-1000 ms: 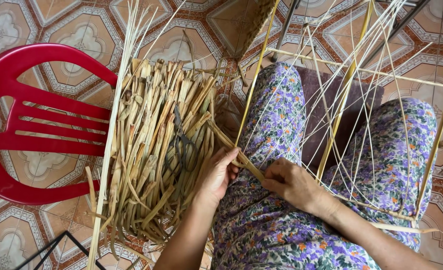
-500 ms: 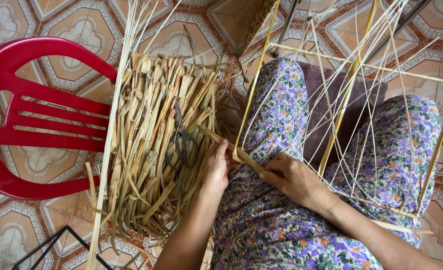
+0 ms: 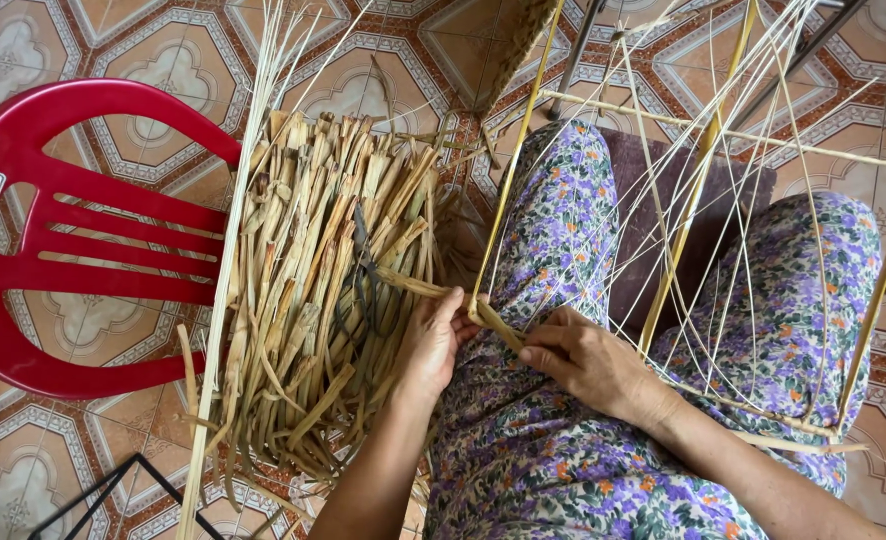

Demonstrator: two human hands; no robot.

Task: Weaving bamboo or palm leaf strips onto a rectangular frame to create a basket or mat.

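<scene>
My left hand (image 3: pixel 431 342) and my right hand (image 3: pixel 585 362) both pinch one flat dried fibre strand (image 3: pixel 418 286) where it meets a corner post of a yellow basket frame (image 3: pixel 696 190) that rests on my lap. Thin pale spokes (image 3: pixel 663 170) fan up from the frame. The strand runs left from my hands into a thick bundle of dried fibre strips (image 3: pixel 315 270) on the floor. My legs wear purple floral trousers (image 3: pixel 563 210). Dark scissors (image 3: pixel 363 285) lie on the bundle beside my left hand.
A red plastic chair (image 3: pixel 73 240) lies on its side at the left on the patterned tile floor (image 3: pixel 163 40). A bunch of long pale reeds (image 3: pixel 231 250) runs along the bundle's left edge. A black metal frame (image 3: pixel 113 490) shows at the bottom left.
Both hands have stayed at the frame's corner post, shifting slightly as they work the strand against it. The bundle and the chair have not moved.
</scene>
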